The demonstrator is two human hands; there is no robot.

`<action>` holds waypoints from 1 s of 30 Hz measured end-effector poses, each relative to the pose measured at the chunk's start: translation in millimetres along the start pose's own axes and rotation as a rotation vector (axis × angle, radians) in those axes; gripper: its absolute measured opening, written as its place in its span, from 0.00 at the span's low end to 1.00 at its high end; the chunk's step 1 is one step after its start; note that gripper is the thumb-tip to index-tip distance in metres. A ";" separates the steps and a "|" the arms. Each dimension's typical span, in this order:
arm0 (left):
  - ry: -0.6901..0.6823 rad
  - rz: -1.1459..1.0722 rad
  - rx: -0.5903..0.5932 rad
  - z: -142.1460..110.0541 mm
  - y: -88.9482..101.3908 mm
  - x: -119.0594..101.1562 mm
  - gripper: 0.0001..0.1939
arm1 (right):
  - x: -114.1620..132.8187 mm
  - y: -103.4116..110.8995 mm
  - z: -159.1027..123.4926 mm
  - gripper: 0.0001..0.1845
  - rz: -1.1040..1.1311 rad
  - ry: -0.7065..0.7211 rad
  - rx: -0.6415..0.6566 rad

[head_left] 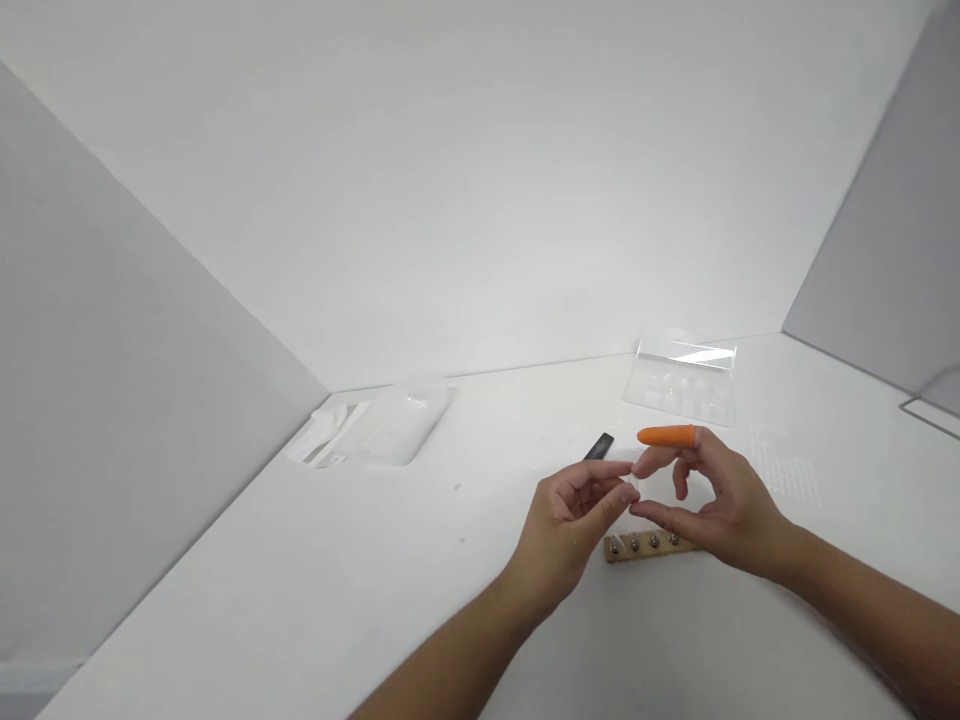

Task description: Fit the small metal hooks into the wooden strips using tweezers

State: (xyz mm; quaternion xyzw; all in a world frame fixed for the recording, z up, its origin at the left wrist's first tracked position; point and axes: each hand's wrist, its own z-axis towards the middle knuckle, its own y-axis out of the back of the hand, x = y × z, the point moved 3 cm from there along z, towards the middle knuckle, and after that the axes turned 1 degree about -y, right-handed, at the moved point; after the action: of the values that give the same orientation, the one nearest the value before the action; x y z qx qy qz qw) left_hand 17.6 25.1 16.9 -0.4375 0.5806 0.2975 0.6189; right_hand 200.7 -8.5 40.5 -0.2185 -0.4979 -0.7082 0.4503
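Note:
My left hand [562,525] pinches a small whitish piece [634,486] between thumb and fingertips. It is too small to tell its kind. My right hand [724,500] meets it from the other side, thumb and one finger closed around the piece's edges. An orange finger cot [666,436] covers a raised finger of my right hand. Below the hands lies a wooden strip [626,553] with several round metal parts set in a row; its right end is hidden behind my right hand. A black flat object [600,446] sticks out beyond my left fingers.
Clear plastic bags [394,425] lie at the back left of the white table [315,590]. At the back right is a clear tray [680,385] with several whitish pieces. A sheet of small dots [787,470] lies right of my hand. White walls enclose the table.

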 end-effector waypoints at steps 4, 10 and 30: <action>0.007 -0.019 0.021 0.5 -1.8 -1.4 0.20 | -1.0 -0.5 -0.5 0.26 -0.010 -0.022 -0.013; 0.057 0.013 0.012 1.3 1.2 0.0 0.17 | -2.9 3.7 2.2 0.26 0.003 -0.105 0.079; 0.028 0.037 0.087 0.0 4.1 2.4 0.12 | 5.1 9.9 5.0 0.23 -0.012 0.051 0.189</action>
State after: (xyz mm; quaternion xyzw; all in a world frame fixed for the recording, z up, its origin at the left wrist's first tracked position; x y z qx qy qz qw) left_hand 14.3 26.6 13.8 -0.4036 0.6097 0.2771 0.6234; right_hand 205.9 -7.1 51.5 -0.1542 -0.5522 -0.6661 0.4771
